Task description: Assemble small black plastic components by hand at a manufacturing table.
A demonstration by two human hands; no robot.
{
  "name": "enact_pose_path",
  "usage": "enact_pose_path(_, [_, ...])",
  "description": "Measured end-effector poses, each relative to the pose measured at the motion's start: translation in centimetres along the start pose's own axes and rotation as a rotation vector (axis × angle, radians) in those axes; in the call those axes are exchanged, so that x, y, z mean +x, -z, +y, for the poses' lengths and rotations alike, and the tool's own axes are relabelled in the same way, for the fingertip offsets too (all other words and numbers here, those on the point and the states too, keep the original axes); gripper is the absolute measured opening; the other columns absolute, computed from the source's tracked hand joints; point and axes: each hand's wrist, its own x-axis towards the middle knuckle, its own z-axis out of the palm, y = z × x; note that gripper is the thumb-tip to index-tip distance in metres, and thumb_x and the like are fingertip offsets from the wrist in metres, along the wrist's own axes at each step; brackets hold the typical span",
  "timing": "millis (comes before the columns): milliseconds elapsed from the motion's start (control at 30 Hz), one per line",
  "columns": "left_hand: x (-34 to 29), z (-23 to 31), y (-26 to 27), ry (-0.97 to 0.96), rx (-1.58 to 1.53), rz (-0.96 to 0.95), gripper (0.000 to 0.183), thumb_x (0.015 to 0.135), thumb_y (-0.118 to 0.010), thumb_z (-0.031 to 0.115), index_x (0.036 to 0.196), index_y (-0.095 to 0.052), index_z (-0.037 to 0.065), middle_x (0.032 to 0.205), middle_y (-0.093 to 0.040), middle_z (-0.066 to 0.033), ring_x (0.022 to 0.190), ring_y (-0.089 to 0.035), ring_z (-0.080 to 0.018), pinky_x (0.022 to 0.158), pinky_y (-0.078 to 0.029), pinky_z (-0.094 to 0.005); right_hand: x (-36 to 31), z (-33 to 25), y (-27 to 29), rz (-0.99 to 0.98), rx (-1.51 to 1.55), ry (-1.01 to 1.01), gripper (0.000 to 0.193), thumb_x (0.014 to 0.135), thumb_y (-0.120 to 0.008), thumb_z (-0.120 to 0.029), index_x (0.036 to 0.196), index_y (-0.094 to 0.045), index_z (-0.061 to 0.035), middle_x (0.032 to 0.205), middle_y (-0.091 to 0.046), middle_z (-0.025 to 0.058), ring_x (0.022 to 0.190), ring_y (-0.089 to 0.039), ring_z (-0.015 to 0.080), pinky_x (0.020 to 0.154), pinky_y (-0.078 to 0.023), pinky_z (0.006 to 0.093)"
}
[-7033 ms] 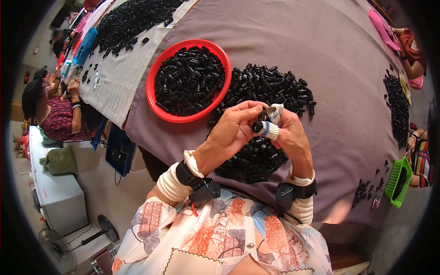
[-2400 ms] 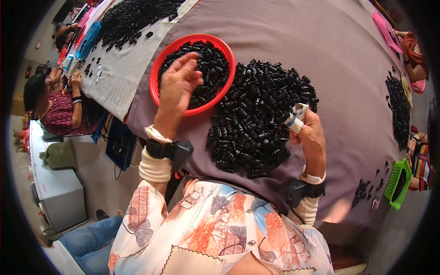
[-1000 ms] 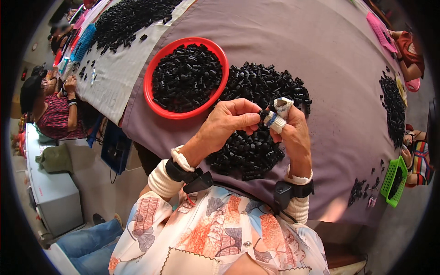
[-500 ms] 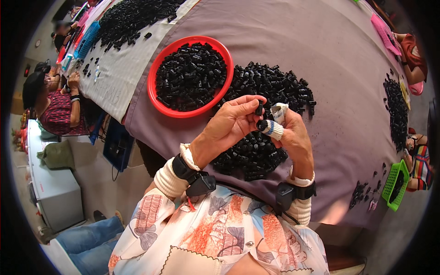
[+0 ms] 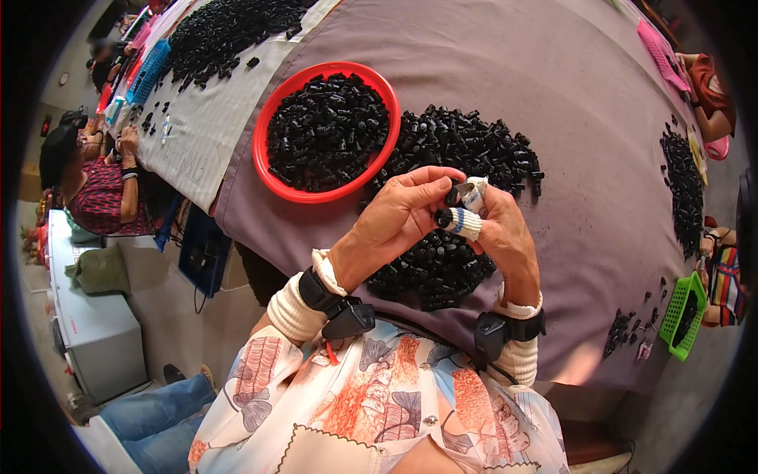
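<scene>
My left hand pinches a small black plastic part between thumb and forefinger. Close against it is my right hand, its fingers curled in. White knitted finger covers with blue stripes wrap its fingers. A pale, wrapped piece sits at its fingertips by the part; what the right hand holds there is too small to make out. A dark tip shows at the cover's end. Beneath and beyond both hands spreads a pile of similar black parts. Some parts are hidden behind my fingers.
A red round basin full of black parts stands left of the pile on the mauve cloth. Another heap lies far left. A green basket is at the right edge. Other people sit at both sides.
The black part in my left hand has tipped and come slightly lower, nearer the right fingertips. Both hands stay in nearly the same place.
</scene>
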Motion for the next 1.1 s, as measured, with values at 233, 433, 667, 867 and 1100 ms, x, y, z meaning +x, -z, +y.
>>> enact_pose_path(233, [0.14, -0.16, 0.24, -0.006, 0.063, 0.02, 0.022, 0.09, -0.05, 0.011, 0.107, -0.053, -0.001, 0.092, -0.061, -0.0077, 0.078, -0.061, -0.0116, 0.068, -0.052, -0.0249, 0.08, 0.12, 0.14, -0.01, -0.086, 0.04, 0.028, 0.068, -0.072, -0.023, 0.08, -0.058, -0.0014, 0.061, -0.05, -0.0013, 0.052, -0.044, 0.0064, 0.045, -0.035, 0.0234])
enact_pose_path(433, [0.04, -0.31, 0.28, -0.015, 0.083, 0.035, 0.021, 0.089, -0.051, 0.011, 0.106, -0.054, -0.001, 0.092, -0.061, -0.0067, 0.079, -0.061, -0.0108, 0.067, -0.052, -0.024, 0.05, 0.24, -0.06, 0.013, -0.126, 0.102, 0.028, 0.069, -0.071, -0.022, 0.076, -0.056, 0.0003, 0.061, -0.051, 0.0024, 0.055, -0.045, 0.0097, 0.05, -0.038, 0.027])
enact_pose_path(667, [0.0, -0.4, -0.01, -0.02, 0.112, 0.071, 0.019, 0.088, -0.053, 0.012, 0.102, -0.056, 0.001, 0.089, -0.062, -0.0055, 0.077, -0.061, -0.0104, 0.066, -0.051, -0.0235, -0.09, 0.14, -0.14, 0.018, -0.125, 0.121, 0.028, 0.07, -0.071, -0.022, 0.077, -0.055, 0.0006, 0.063, -0.052, 0.003, 0.057, -0.046, 0.0095, 0.051, -0.038, 0.0268])
enact_pose_path(867, [0.0, -0.47, -0.17, -0.021, 0.038, 0.07, 0.018, 0.088, -0.053, 0.012, 0.103, -0.056, 0.001, 0.089, -0.062, -0.0058, 0.077, -0.061, -0.0107, 0.066, -0.051, -0.0238, -0.02, -0.05, -0.02, 0.031, -0.058, 0.075, 0.031, 0.068, -0.073, -0.026, 0.077, -0.056, -0.0018, 0.062, -0.049, 0.0, 0.056, -0.044, 0.0079, 0.049, -0.036, 0.0245])
enact_pose_path(1100, [-0.06, -0.54, -0.22, -0.017, 0.042, 0.062, 0.018, 0.088, -0.053, 0.011, 0.103, -0.056, 0.001, 0.088, -0.062, -0.0055, 0.075, -0.06, -0.0102, 0.065, -0.051, -0.0235, -0.03, 0.04, 0.04, 0.019, -0.098, 0.08, 0.033, 0.067, -0.074, -0.028, 0.076, -0.056, -0.0018, 0.062, -0.048, -0.0005, 0.055, -0.043, 0.008, 0.048, -0.035, 0.0245])
